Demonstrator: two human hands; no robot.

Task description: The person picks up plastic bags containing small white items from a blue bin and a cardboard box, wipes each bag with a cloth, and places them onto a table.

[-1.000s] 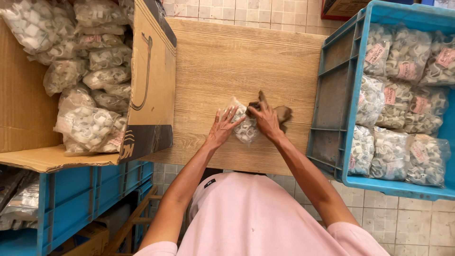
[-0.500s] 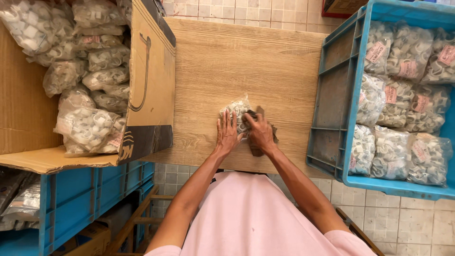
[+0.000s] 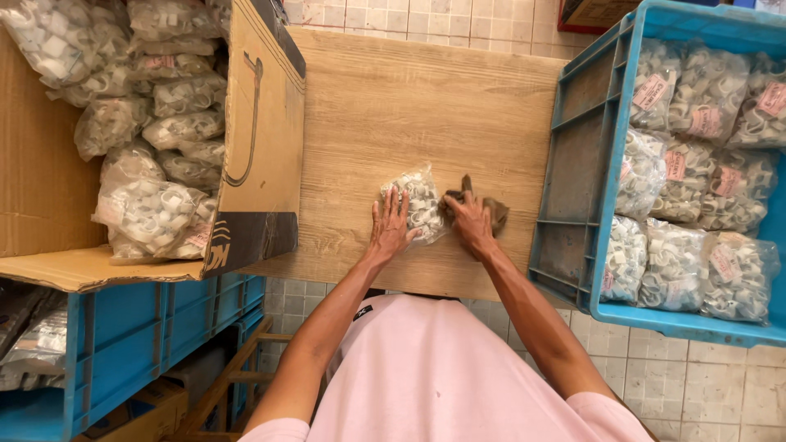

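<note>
Two big holders are sitting by the wooden table (image 3: pixel 393 106): a cardboard box (image 3: pixel 262 147) at its left edge and a blue crate (image 3: pixel 573 188) at its right edge, both keeping many bags of small white rings together. One small bag (image 3: pixel 422 205) is lying near the table's front edge. The left hand (image 3: pixel 390 229) is pressing it flat with fingers spread, likely so it cannot slide. The right hand (image 3: pixel 471 225) is pushing down a brown cloth (image 3: pixel 494 214) just beside the bag, fingers loose, not gripping.
</note>
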